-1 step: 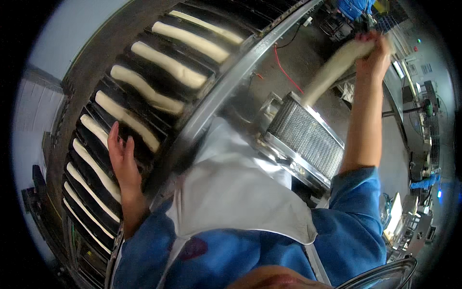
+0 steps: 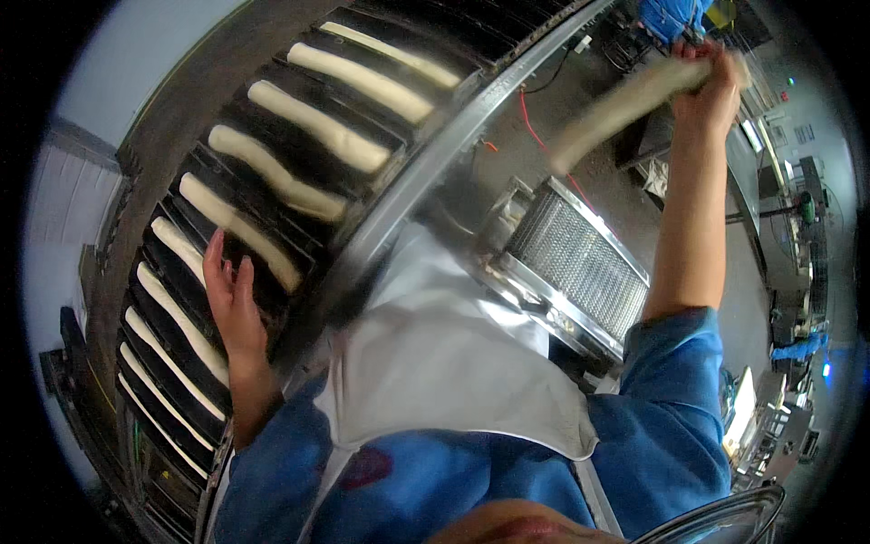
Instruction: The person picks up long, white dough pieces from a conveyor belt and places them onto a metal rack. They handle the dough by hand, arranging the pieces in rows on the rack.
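Note:
My right hand is raised at the upper right, its fingers wrapped round one end of a long pale dough strip. The strip hangs out leftward and is blurred by motion, its free end above the floor. My left hand hovers over the dark trays on the left, fingers stretched and apart, holding nothing. Close to it lie a dough strip and another dough strip, partly behind its fingers. Several more strips, such as a thick one, rest in separate dark trays.
A metal rail edges the row of trays. Before me on the right stands a machine with a metal mesh belt. A red cable runs across the floor. Far right are a bench and equipment. A blue-clad figure or cloth shows at the top.
The dough strip in my right hand has swung up and left, its free end moving away from the mesh belt. My right hand has risen slightly; my left hand has stayed put.

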`<state>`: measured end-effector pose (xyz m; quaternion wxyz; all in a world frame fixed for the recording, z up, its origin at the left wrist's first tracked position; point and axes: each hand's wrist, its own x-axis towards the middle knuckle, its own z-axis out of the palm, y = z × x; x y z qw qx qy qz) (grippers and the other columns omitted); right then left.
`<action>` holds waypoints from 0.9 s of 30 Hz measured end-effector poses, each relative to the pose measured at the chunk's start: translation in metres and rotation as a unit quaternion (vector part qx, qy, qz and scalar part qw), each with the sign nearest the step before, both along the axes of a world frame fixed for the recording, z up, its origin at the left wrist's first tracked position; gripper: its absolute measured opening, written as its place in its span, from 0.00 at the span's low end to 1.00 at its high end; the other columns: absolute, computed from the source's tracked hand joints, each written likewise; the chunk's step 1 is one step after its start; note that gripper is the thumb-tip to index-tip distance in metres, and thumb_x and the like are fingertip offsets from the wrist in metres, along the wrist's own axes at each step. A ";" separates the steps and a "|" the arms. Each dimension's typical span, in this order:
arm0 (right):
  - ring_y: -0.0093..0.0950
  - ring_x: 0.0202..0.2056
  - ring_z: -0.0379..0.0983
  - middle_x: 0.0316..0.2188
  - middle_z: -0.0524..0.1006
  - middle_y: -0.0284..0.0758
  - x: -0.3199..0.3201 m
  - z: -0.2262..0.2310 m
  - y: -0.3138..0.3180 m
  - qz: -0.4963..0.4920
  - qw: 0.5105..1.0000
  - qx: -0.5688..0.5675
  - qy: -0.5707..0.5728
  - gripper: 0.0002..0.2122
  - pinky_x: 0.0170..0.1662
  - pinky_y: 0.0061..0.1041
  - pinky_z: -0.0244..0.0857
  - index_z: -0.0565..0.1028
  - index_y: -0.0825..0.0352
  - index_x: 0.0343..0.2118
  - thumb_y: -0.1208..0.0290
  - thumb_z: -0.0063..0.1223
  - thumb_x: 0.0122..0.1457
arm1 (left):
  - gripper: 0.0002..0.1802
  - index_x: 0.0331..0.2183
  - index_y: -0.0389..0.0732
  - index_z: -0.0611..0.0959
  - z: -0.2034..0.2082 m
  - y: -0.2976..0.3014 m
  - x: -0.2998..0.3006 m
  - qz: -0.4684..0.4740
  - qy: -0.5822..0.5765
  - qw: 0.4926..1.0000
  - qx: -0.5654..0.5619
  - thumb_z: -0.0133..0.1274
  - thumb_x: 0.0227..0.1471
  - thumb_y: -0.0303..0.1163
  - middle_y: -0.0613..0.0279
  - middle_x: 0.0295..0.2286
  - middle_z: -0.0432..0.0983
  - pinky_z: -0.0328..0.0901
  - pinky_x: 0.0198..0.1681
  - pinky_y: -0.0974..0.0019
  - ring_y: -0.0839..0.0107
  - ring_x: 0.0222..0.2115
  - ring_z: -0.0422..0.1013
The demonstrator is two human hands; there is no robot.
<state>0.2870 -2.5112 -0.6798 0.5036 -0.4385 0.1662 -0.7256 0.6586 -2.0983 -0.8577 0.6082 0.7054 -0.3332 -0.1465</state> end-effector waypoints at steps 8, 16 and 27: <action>0.31 0.29 0.71 0.28 0.71 0.37 0.153 -0.035 -0.041 0.191 0.978 0.090 -0.001 0.09 0.36 0.32 0.68 0.67 0.67 0.32 0.72 0.54 0.52 | 0.27 0.56 0.37 0.63 0.002 0.006 -0.007 0.066 -0.029 0.997 0.037 0.47 0.54 0.24 0.58 0.55 0.58 0.42 0.61 0.59 0.66 0.57 0.52; 0.25 0.40 0.71 0.36 0.75 0.35 0.164 -0.201 -0.059 0.067 0.950 0.203 0.227 0.12 0.47 0.22 0.61 0.71 0.73 0.41 0.76 0.54 0.55 | 0.27 0.56 0.39 0.64 -0.020 0.006 0.012 0.059 -0.034 0.997 0.047 0.47 0.53 0.25 0.59 0.56 0.58 0.42 0.61 0.57 0.66 0.58 0.52; 0.34 0.46 0.71 0.41 0.75 0.38 -0.088 -0.242 0.111 -0.055 0.634 -0.032 0.770 0.18 0.48 0.30 0.64 0.71 0.68 0.46 0.68 0.59 0.52 | 0.24 0.54 0.37 0.65 -0.023 -0.012 0.015 -0.022 0.008 0.999 0.025 0.46 0.55 0.26 0.55 0.55 0.60 0.45 0.61 0.58 0.64 0.57 0.54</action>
